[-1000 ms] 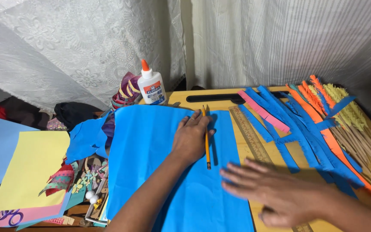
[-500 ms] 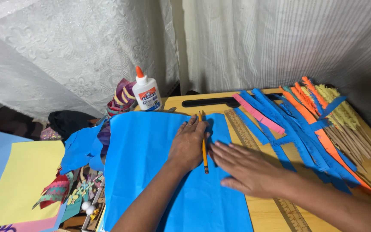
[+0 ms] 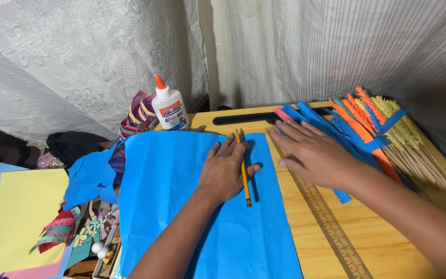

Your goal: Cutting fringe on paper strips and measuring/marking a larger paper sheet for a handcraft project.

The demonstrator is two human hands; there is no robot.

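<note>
Left hand (image 3: 225,170) lies flat, fingers spread, palm down on the blue sheet (image 3: 181,206), which covers the table's (image 3: 388,243) left half and hangs over its left edge. A yellow pencil (image 3: 243,168) lies on the sheet just beside that hand's thumb side, tip toward the near edge; the hand holds nothing. Right hand (image 3: 313,152) is also open, fingers extended and slightly apart, resting on the wooden ruler (image 3: 326,222), which runs from the far middle toward the near right corner, just beside the sheet's right edge. Nothing is gripped there either, only pressed. Toward the far right corner: a heap of cut strips (image 3: 357,124), blue, orange and pink, with fringed yellow-green pieces on thin sticks (image 3: 414,150). Glue bottle (image 3: 169,106) stands upright at the far left edge. Off the left edge: yellow paper (image 3: 16,212), scraps and small cut flowers. Judged progress: many strips already cut; this sheet is whole, with no line or cut visible on it. Ruler sits beside the sheet, not yet across it, so marking and cutting appear undone.
</note>
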